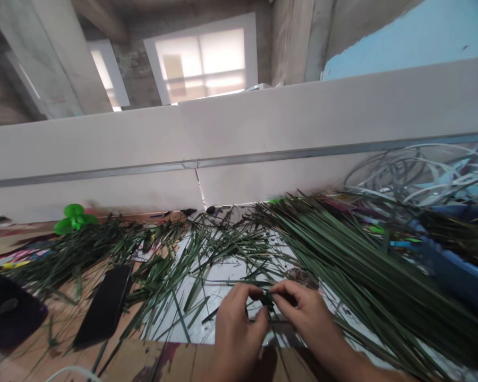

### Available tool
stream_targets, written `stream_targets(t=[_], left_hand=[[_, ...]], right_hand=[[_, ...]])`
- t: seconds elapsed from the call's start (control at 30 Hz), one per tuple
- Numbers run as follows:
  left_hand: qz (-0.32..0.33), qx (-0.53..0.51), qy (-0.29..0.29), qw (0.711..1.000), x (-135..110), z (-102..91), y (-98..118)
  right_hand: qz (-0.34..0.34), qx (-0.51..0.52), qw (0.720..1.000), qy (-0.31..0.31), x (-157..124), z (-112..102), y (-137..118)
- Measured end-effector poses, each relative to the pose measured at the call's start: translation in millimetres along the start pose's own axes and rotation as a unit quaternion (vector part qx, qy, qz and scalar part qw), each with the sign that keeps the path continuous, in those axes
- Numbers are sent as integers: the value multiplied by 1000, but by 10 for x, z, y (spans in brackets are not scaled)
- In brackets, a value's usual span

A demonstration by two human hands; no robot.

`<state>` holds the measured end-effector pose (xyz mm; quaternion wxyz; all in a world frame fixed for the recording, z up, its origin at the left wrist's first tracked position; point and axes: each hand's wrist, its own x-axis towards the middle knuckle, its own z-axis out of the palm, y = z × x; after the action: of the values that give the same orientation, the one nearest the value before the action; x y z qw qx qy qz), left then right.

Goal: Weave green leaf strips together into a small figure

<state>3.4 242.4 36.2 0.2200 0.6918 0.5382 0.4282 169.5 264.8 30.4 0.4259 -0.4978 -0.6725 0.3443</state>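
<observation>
My left hand (237,323) and right hand (308,318) are both pinching one small folded leaf strip (267,300), just beside the black phone (105,310).

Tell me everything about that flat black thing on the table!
The flat black rectangular slab looks smooth and faintly glossy, maybe a phone. It lies flat on the brown wooden table, slanted, far end pointing up and right. Thin dark green leaf strips lie around it and touch its far end. The left hand and right hand, off to its right, pinch a small dark green piece and do not touch the slab.
</observation>
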Motion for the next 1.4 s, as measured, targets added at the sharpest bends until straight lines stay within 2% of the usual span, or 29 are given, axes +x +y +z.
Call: stream_targets(t=[0.13,0.23,0.33,0.43,0.57,0.73,1.17,1.4], left_hand=[[68,71,40,994,79,-99,-48],[79,85,13,993,120,-108,-109],[78,72,-23,994,127,-94,-108],[73,53,-33,995,121,-93,-40],[57,26,-24,998,120,-95,21],[44,28,-12,999,123,-88,-21],[31,63,-7,998,120,-67,2],[8,29,-3,1000,132,-58,-63]], right_hand=[[29,79,996,-2,40,15,61],[37,123,992,-11,52,45,112],[32,141,989,-14,46,49,104],[23,138,990,-16,32,26,46],[14,131,991,-13,9,4,-34],[-1,103,995,-9,-15,10,-85],[-6,55,998,18,4,-18,-48],[32,98,994,34,61,-43,-36]])
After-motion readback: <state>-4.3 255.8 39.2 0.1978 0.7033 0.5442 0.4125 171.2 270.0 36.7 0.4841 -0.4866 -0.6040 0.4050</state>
